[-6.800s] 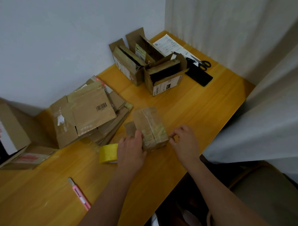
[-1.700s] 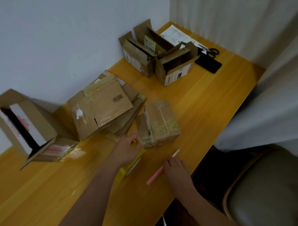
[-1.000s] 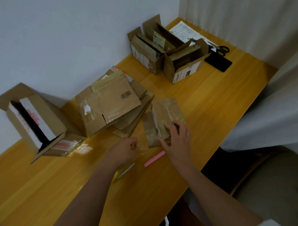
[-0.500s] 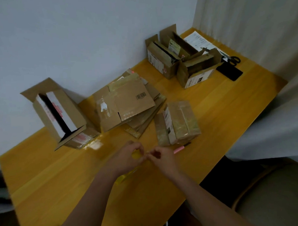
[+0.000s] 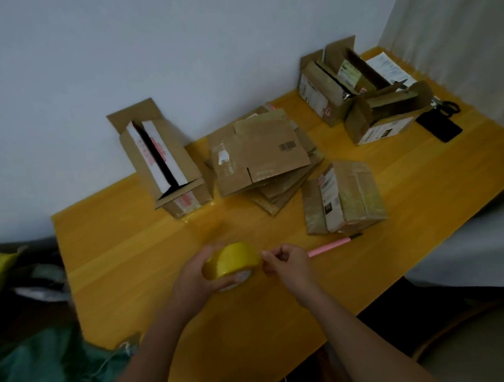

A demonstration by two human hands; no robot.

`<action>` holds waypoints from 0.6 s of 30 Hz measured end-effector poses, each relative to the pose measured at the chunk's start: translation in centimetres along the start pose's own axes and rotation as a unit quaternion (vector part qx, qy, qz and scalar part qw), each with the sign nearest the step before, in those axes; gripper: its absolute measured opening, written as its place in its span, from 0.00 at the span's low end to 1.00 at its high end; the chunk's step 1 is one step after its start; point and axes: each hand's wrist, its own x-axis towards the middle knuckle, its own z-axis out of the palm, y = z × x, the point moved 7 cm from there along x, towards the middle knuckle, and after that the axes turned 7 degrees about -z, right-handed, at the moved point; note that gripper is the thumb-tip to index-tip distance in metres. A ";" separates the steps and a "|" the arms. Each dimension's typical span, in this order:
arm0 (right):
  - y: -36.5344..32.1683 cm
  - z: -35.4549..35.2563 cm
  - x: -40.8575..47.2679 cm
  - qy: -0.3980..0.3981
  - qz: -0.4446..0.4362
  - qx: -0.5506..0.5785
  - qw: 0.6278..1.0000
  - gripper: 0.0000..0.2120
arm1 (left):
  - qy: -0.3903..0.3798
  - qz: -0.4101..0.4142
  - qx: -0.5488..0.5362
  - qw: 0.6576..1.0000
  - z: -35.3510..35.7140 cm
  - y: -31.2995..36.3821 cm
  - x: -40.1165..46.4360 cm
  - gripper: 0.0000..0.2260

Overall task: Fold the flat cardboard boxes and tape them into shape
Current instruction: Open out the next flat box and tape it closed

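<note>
— Where are we in the job?

— We're at the taping step. Our left hand (image 5: 195, 275) grips the tape roll (image 5: 231, 262), fingers curled round its rim, and lifts it just off the table (image 5: 132, 262). Our right hand (image 5: 285, 261) sits just right of the roll, thumb and forefinger pinched at its edge; we judge it's picking for the loose end, though the tape strip itself is too faint to make out.

— And the box it's meant for?

— The folded box (image 5: 343, 198) lies beyond the roll and to its right, on its side, well apart from both hands. The pink cutter (image 5: 334, 244) lies between roll and box, just short of the box.

— What else is around the roll?

— The flat stack (image 5: 258, 158) sits straight beyond it, still unfolded. An open box (image 5: 163, 163) stands beyond and to the left. Two more boxes (image 5: 362, 99) stand far off to the right by the wall.

— So what does the next move call for?

— We think: free the end and draw out a length while the left hand steadies the roll. Then carry it over to the box seam and press it flat. The cutter must be within reach for the cut. The risk, as we judge it, is the strip folding onto itself.
</note>
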 end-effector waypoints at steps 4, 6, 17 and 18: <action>-0.7 4.5 -0.2 -0.011 -0.001 -0.017 1.000 0.11 | 0.009 0.001 0.398 0.917 -4.1 0.4 -0.9 0.33; -1.0 5.6 0.2 0.004 -0.009 -0.039 0.999 0.13 | 0.003 -0.033 0.497 0.867 -5.3 -0.2 -0.8 0.35; 2.0 4.8 1.2 0.017 0.069 -0.410 0.909 0.13 | -0.001 0.017 0.346 0.938 -1.8 -0.1 0.1 0.23; 2.1 4.8 1.2 0.019 0.076 -0.425 0.902 0.14 | -0.009 0.003 0.340 0.940 -1.7 -0.2 0.1 0.23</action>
